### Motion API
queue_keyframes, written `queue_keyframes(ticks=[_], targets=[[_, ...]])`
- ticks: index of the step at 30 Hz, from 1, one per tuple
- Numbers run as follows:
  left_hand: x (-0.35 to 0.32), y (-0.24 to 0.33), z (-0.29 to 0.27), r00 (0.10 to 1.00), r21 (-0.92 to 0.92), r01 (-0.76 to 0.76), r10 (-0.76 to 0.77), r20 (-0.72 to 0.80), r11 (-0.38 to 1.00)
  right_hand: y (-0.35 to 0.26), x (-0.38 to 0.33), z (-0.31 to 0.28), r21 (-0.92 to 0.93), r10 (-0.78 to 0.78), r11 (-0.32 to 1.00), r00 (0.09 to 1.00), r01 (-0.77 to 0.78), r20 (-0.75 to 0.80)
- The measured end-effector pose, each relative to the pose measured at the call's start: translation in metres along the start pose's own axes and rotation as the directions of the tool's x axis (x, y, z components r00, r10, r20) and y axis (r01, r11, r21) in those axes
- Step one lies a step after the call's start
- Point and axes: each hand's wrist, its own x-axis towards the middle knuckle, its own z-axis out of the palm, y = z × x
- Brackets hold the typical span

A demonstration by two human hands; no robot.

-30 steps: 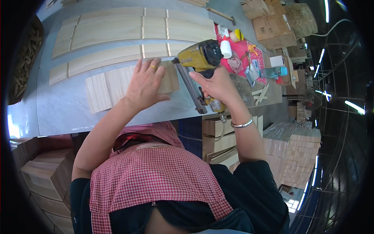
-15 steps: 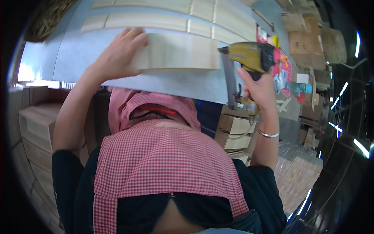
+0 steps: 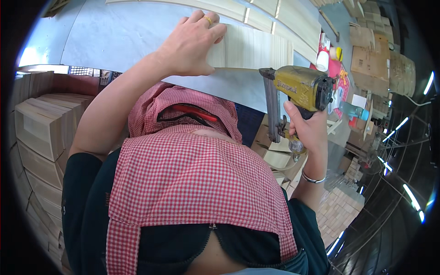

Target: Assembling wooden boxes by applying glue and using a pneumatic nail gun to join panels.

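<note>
The left hand [image 3: 190,46] lies flat, fingers spread, on a pale wood panel [image 3: 250,48] near the bench's [image 3: 114,39] front edge, pressing it down; a ring shows on one finger. The right hand [image 3: 307,130] is clenched around the grip of a yellow nail gun [image 3: 300,87], held just off the bench edge to the right of the panel, its long magazine hanging downward and its nose apart from the wood. A bracelet [image 3: 313,178] circles that wrist. Beyond the panel, more long wood strips [image 3: 284,18] lie side by side across the bench. At the bench's far right sits a red tray [image 3: 337,71] with small things in it, too blurred to name, and a clear bottle [image 3: 353,110] beside it. Stacks of wood pieces [image 3: 39,128] stand left, below the bench; cardboard boxes [image 3: 373,55] stand at far right. A red-checked apron [image 3: 192,183] fills the foreground.
</note>
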Motion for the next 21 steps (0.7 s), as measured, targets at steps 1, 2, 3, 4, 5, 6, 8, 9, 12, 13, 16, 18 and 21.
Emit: queue_keyframes(ticks=[1, 2, 3, 4, 5, 6, 8, 9, 12, 13, 16, 18, 21], targets=[[0.0, 0.0, 0.0, 1.0, -0.002, 0.004, -0.004, 0.001, 1.0, 0.0, 0.0, 0.001, -0.003, 0.001, 1.0, 1.0, -0.001, 0.003], [0.0, 0.0, 0.001, 1.0, 0.0, 0.002, -0.002, -0.006, 1.0, 0.001, 0.001, 0.002, 0.002, -0.001, 1.0, 1.0, 0.001, 0.004], [0.0, 0.001, 0.001, 1.0, 0.002, 0.0, 0.0, -0.011, 1.0, 0.001, 0.001, 0.002, 0.007, -0.002, 1.0, 1.0, 0.002, 0.004], [0.0, 0.001, 0.001, 1.0, 0.005, -0.003, 0.003, -0.017, 1.0, 0.001, 0.002, 0.003, 0.012, -0.003, 1.0, 1.0, 0.003, 0.004], [0.0, 0.001, 0.002, 1.0, 0.007, -0.006, 0.006, -0.022, 1.0, 0.001, 0.002, 0.003, 0.017, -0.004, 1.0, 1.0, 0.004, 0.003], [0.0, 0.001, 0.002, 1.0, 0.005, -0.005, 0.005, -0.02, 1.0, 0.001, 0.002, 0.004, 0.016, -0.002, 1.0, 1.0, 0.001, 0.005], [0.0, 0.001, 0.003, 1.0, 0.003, -0.003, 0.003, -0.024, 1.0, 0.001, 0.002, 0.005, 0.032, 0.019, 0.999, 1.0, -0.019, 0.002], [0.0, 0.001, 0.003, 1.0, 0.001, -0.003, 0.003, -0.026, 1.0, 0.002, 0.002, 0.006, 0.04, 0.029, 0.999, 1.0, -0.029, 0.0], [-0.001, 0.001, 0.005, 1.0, -0.008, 0.007, -0.007, -0.025, 1.0, 0.001, 0.002, 0.006, 0.043, 0.053, 0.998, 0.999, -0.053, 0.0], [-0.002, 0.001, 0.005, 1.0, -0.014, 0.016, -0.017, -0.024, 1.0, 0.0, 0.003, 0.006, 0.038, 0.063, 0.997, 0.998, -0.063, 0.002], [-0.008, -0.003, 0.006, 0.999, -0.024, 0.043, -0.044, -0.023, 0.999, -0.005, 0.002, 0.008, 0.025, 0.08, 0.996, 0.997, -0.08, 0.011], [-0.015, -0.012, 0.008, 0.995, -0.117, -0.009, -0.002, -0.098, 0.993, -0.01, -0.003, 0.012, 0.0, 0.062, 0.998, 0.997, -0.062, -0.034], [-0.028, -0.024, 0.009, 0.985, -0.195, -0.05, 0.016, -0.171, 0.98, -0.019, -0.012, 0.021, -0.025, 0.038, 0.999, 0.998, -0.039, -0.059]])
